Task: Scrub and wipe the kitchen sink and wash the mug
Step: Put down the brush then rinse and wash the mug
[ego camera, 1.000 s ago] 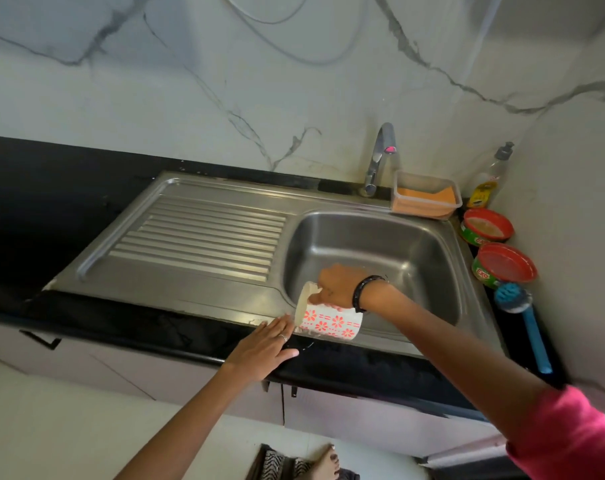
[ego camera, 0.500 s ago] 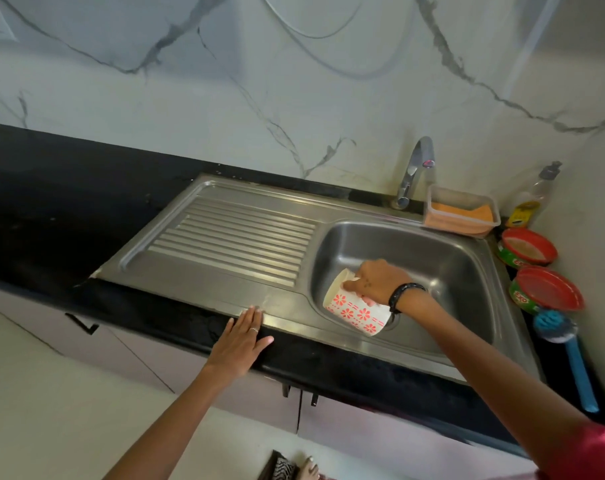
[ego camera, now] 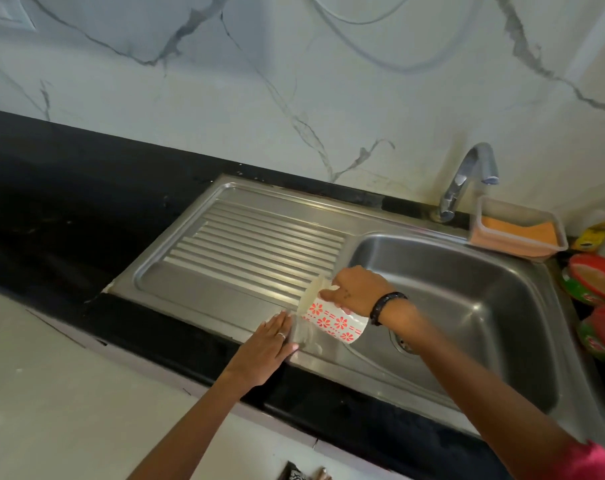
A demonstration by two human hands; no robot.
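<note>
Left hand (ego camera: 264, 348): flat, fingers straight, pressing the front lip of the sink (ego camera: 332, 362) at the counter (ego camera: 69, 216) edge. Right hand (ego camera: 354, 289): fingers curled round the mug (ego camera: 332, 322), held tipped on its side at the basin's near-left corner. Tap (ego camera: 467, 178): no water visible. Step: mug wash, likely emptying. Next: bring the mug under the tap; sponge box (ego camera: 517, 233) behind.

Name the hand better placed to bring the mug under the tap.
Right. The right hand already grips the mug beside the basin; the left hand lies flat on the sink's front edge.
</note>
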